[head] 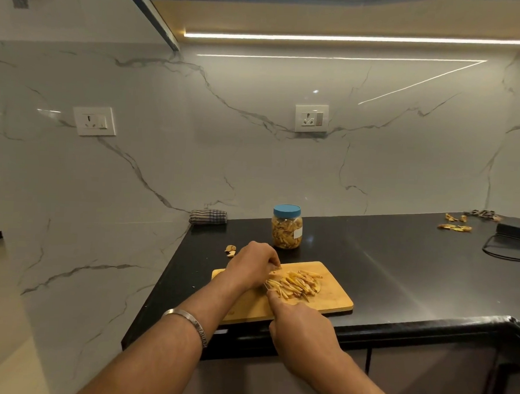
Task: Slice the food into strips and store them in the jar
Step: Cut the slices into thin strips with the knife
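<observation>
Slicing appears nearly done: the left hand [253,264] pinches strips [295,284] on the board [335,297], right hand [301,331] grip indeterminate, while the jar [286,227], part-filled, remains capped.

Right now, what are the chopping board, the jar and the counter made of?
The chopping board looks like wood or bamboo: matte, honey-coloured. The jar seems clear plastic, since the strips show through, with a blue lid, likely plastic. The counter looks like polished black stone: it reflects the light.
</observation>
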